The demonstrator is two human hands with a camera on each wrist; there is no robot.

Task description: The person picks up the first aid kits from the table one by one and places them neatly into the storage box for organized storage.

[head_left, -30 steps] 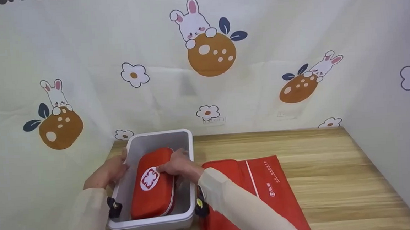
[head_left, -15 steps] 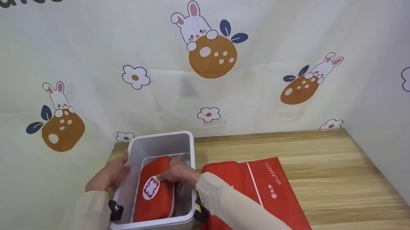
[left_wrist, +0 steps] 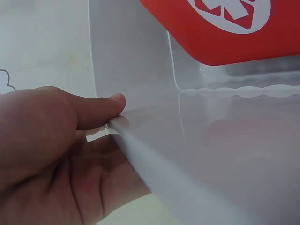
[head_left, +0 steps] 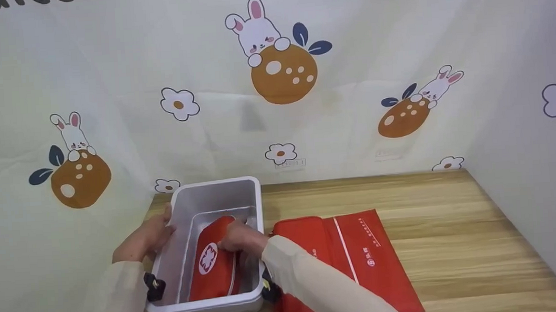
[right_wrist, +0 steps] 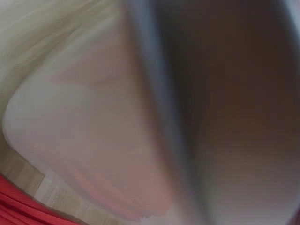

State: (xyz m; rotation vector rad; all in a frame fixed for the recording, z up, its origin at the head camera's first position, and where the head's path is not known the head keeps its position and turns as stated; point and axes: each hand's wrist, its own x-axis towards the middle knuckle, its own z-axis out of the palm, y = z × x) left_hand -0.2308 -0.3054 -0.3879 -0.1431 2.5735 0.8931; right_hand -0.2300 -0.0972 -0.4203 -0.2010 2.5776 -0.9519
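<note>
A red zippered first-aid case [head_left: 213,283] with a white cross emblem lies tilted inside a deep white plastic bin [head_left: 213,196]. My right hand [head_left: 242,236] holds the case by its right side, thumb on its top near the emblem; the other fingers are mostly hidden. At the bin's left edge, my left hand [head_left: 143,239] grips the rim. The left wrist view shows the thumb of this hand [left_wrist: 51,122] over the edge and its fingers under it, outside the wall. A blurred, close bin wall [right_wrist: 79,117] fills much of the right wrist view.
A flat red fabric pouch [head_left: 369,261] with white print and a white stripe lies on the wooden table [head_left: 457,241], right of the bin, partly under my right forearm. Black clips [head_left: 154,286] sit on the bin's sides. A patterned curtain [head_left: 353,122] stands behind the table.
The first-aid case has sunk lower into the bin with my right hand, showing more of the bin's floor. My left hand has stayed on the rim.
</note>
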